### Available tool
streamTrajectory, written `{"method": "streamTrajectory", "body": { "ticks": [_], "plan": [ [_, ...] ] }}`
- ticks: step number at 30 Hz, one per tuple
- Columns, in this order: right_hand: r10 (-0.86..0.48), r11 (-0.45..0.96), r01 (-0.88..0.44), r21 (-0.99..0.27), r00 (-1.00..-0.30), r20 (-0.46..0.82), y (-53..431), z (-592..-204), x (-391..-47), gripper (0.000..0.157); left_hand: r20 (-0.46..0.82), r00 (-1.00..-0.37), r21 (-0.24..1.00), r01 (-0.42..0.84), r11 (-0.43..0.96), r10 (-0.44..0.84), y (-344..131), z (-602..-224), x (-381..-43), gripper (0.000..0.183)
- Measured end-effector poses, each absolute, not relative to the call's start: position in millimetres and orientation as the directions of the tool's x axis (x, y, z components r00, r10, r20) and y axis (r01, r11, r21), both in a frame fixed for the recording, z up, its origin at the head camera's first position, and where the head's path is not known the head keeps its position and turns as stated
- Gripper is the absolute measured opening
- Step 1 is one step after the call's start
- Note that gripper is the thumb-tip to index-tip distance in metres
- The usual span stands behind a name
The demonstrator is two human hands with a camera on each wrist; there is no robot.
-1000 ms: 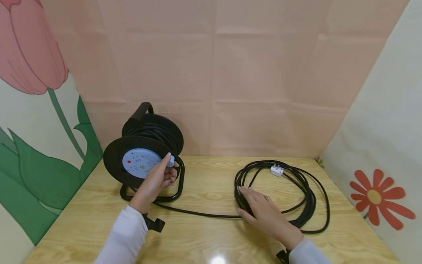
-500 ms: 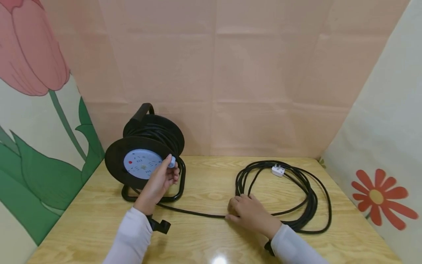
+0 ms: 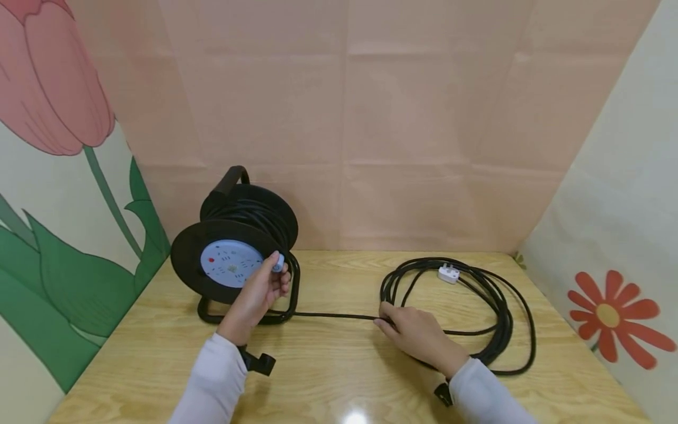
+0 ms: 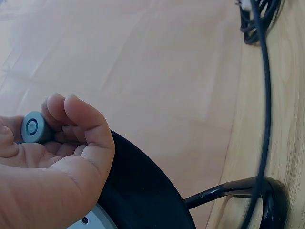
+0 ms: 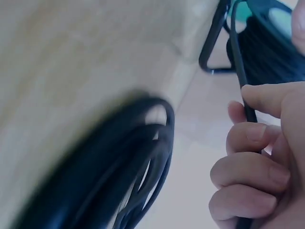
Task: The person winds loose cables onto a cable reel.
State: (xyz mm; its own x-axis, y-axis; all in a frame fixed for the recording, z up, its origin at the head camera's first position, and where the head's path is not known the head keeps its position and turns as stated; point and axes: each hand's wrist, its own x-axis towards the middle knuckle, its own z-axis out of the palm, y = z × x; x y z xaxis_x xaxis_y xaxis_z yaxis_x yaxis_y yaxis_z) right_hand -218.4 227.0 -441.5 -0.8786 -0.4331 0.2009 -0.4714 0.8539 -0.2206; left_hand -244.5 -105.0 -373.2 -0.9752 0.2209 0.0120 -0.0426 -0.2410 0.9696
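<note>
A black cable reel with a pale blue socket panel stands on its tubular frame at the left. My left hand pinches the light blue crank knob at the edge of the reel's face. From the reel, a black cable runs straight across to my right hand. In the right wrist view, the right fingers curl round this cable. Beside and beyond that hand lies the loose coil of cable. A white plug rests on the coil's far side.
The wooden table carries the reel and the coil. A pinkish backdrop rises behind its far edge. Flower-printed panels stand at both sides. A black strap mount sits on the left wrist.
My right hand reached left and down to the cable, took hold of it, and moved slightly back right and up. The cable has straightened and lifted. My left hand stays on the knob.
</note>
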Motion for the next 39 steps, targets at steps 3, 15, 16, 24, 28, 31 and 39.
{"method": "streamTrajectory", "body": {
  "ticks": [3, 15, 16, 24, 28, 31, 39],
  "plan": [
    [-0.34, 0.891, -0.379, -0.249, -0.921, 0.189, 240, -437, -226, 0.014, 0.017, -0.975, 0.972, -0.035, -0.231, 0.221, -105, -373, -245, 0.041],
    [-0.408, 0.835, -0.395, -0.383, -0.912, 0.052, 265, -437, -218, 0.019, 0.009, -0.982, 0.983, -0.026, -0.182, 0.188, -102, -373, -246, 0.04],
    [-0.408, 0.831, -0.396, -0.391, -0.911, 0.056, 268, -435, -217, 0.019, 0.01, -0.981, 0.984, -0.025, -0.179, 0.193, -103, -373, -246, 0.04],
    [-0.293, 0.896, -0.301, -0.325, -0.953, 0.076, 295, -423, -215, 0.041, 0.017, -0.976, 0.99, -0.015, -0.141, 0.218, -106, -370, -244, 0.044],
    [-0.238, 0.924, -0.245, -0.295, -0.969, 0.062, 312, -417, -212, 0.054, -0.011, -0.977, 0.989, -0.042, -0.143, 0.212, -105, -378, -244, 0.042],
    [-0.236, 0.931, -0.242, -0.274, -0.97, 0.055, 323, -413, -209, 0.054, -0.041, -0.977, 0.988, -0.071, -0.136, 0.209, -105, -387, -245, 0.042],
    [-0.167, 0.964, -0.192, -0.184, -0.975, 0.144, 328, -406, -212, 0.063, -0.111, -0.967, 0.981, -0.143, -0.13, 0.228, -110, -407, -247, 0.041]
  ]
}}
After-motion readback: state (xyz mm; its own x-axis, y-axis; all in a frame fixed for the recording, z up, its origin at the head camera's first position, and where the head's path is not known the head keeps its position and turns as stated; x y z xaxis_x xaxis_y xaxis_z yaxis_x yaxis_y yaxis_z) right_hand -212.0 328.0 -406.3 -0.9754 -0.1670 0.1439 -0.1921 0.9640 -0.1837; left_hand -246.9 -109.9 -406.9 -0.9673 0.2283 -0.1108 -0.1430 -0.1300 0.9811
